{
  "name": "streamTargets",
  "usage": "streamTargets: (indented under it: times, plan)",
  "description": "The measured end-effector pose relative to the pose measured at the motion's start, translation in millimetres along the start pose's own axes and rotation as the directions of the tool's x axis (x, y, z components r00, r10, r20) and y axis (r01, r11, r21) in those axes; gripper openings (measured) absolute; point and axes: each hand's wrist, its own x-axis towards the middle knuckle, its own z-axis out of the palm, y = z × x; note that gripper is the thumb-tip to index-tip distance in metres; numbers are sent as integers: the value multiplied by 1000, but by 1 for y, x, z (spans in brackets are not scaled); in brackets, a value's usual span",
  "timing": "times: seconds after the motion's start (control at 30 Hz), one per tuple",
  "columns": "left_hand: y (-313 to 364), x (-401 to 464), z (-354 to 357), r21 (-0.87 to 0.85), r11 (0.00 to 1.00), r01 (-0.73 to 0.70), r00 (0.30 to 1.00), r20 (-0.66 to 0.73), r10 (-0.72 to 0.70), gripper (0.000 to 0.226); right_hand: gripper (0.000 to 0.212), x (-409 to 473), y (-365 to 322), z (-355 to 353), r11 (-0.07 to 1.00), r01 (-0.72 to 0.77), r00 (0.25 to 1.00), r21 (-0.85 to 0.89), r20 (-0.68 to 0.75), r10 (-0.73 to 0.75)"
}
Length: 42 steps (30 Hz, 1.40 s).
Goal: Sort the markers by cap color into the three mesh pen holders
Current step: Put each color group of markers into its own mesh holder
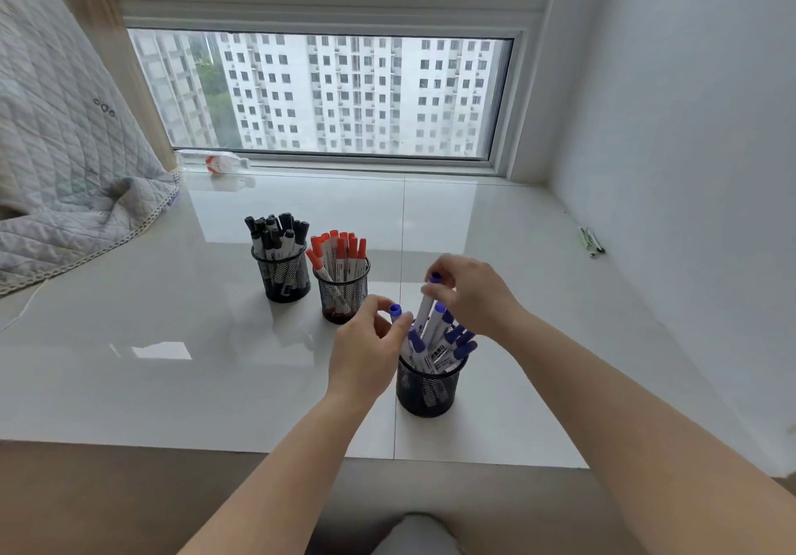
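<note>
While your right hand [471, 291] pinches a raised blue-capped marker [425, 305] over the nearest mesh holder [426, 388], your left hand [366, 350] pinches another blue marker [395, 312] beside it. Black markers [275, 233] and red markers [340, 250] fill two holders behind on the tabletop [172, 339].

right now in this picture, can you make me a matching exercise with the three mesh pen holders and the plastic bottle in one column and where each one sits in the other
Things:
1. black mesh holder of black-capped markers
2. black mesh holder of red-capped markers
3. black mesh holder of blue-capped markers
4. clear plastic bottle with red label

Places:
A. nearest, under both hands
B. lying by the window
C. middle of the three
D. farthest left of the three

Pairs: 1-D, 2-C, 3-A, 4-B
</note>
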Motion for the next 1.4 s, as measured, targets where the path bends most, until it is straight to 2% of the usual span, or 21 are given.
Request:
streamTargets:
  times: [0.13, 0.23, 0.33, 0.43, 0.5, 0.57, 0.63, 0.7, 0.77, 0.83, 0.9, 0.93, 1.0, 1.03, 1.1, 1.17, 1.2, 1.23, 1.33, 1.4]
  plan:
    - [8, 4, -9, 9, 995, -95, 993, -76, 95, 12, 12, -5, 1, -15, 975, -27, 982, 222, -178, 68]
    - [10, 3, -18, 3, 992, -129, 978, -164, 127, 12, 13, -10, 1, -20, 960, -25, 954, 280, -281, 107]
    - [13, 0, -29, -117, 985, -125, 957, -275, 89, 13, 18, -17, 3, -21, 938, -40, 903, 345, -390, 182]
    - [17, -3, -37, -238, 967, -87, 935, -353, -3, 11, 18, -24, 3, -19, 857, -61, 833, 511, -447, 326]
    - [18, -5, -39, -364, 931, -16, 935, -335, -115, 10, 16, -28, 3, -17, 744, -107, 796, 660, -392, 462]
    - [20, -7, -39, -531, 838, 127, 933, -221, -282, 11, 13, -31, 3, -15, 520, -156, 767, 840, -228, 599]
    - [21, -9, -37, -696, 656, 291, 899, -35, -436, 12, 12, -32, -1, -14, 204, -173, 747, 964, -6, 665]
    - [20, -10, -34, -791, 460, 402, 853, 142, -502, 14, 14, -34, -5, -12, -26, -183, 739, 983, 155, 656]
    - [19, -12, -30, -827, 313, 468, 827, 285, -484, 14, 21, -35, -8, -10, -124, -189, 753, 974, 225, 618]
    - [18, -14, -28, -832, 231, 505, 820, 379, -428, 11, 25, -35, -11, -7, -159, -177, 777, 971, 238, 583]
    - [17, -15, -26, -823, 248, 511, 831, 400, -387, 11, 18, -35, -13, -5, -158, -171, 809, 973, 230, 541]
    - [17, -15, -25, -811, 294, 505, 843, 390, -371, 12, 12, -35, -13, -4, -147, -168, 827, 975, 221, 516]
    - [16, -16, -23, -749, 458, 479, 872, 348, -343, 17, 8, -35, -11, -2, -81, -166, 859, 983, 185, 478]
    - [15, -18, -23, -697, 555, 454, 890, 321, -325, 17, 8, -35, -9, -2, -5, -174, 870, 985, 156, 468]
    - [10, -21, -21, -609, 690, 391, 920, 281, -272, 14, 8, -37, -4, -1, 222, -203, 885, 954, 82, 458]
    - [7, -22, -20, -572, 746, 342, 938, 249, -239, 20, 10, -39, 1, -2, 420, -220, 894, 880, 10, 448]
    - [7, -22, -19, -558, 768, 315, 948, 220, -230, 24, 8, -40, 3, -2, 479, -216, 897, 851, -21, 441]
    - [6, -20, -18, -539, 793, 283, 959, 178, -221, 28, 6, -41, 3, -2, 514, -206, 899, 833, -47, 436]
    - [5, -16, -11, -498, 847, 184, 982, 64, -176, 32, 24, -45, 3, 1, 657, -183, 888, 731, -163, 429]
    - [5, -13, -7, -509, 843, 173, 985, 66, -162, 26, 25, -48, 4, 4, 720, -166, 893, 673, -207, 399]
